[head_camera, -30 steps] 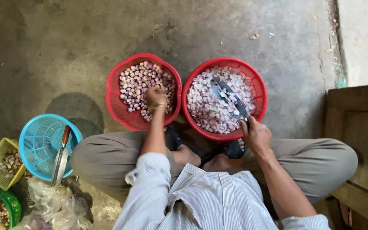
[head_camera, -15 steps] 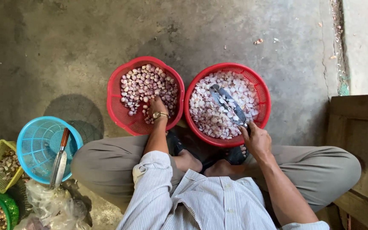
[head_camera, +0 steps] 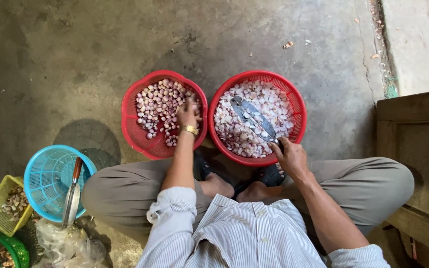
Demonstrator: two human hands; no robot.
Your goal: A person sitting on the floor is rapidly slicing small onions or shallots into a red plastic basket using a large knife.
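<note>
Now both my hands are at the two red baskets.

My left hand point(head_camera: 188, 114) dips into the left red basket point(head_camera: 134, 134), fingers curled among the garlic cloves point(head_camera: 157, 101); whether it grips one I cannot tell. My right hand point(head_camera: 290, 158), closed around a knife point(head_camera: 252, 118), sits at five o'clock on the right red basket point(head_camera: 298, 119) of peels point(head_camera: 239, 134).

Soft even daylight, sharp focus, faint shadows, slight wide-angle bending at edges.
</note>
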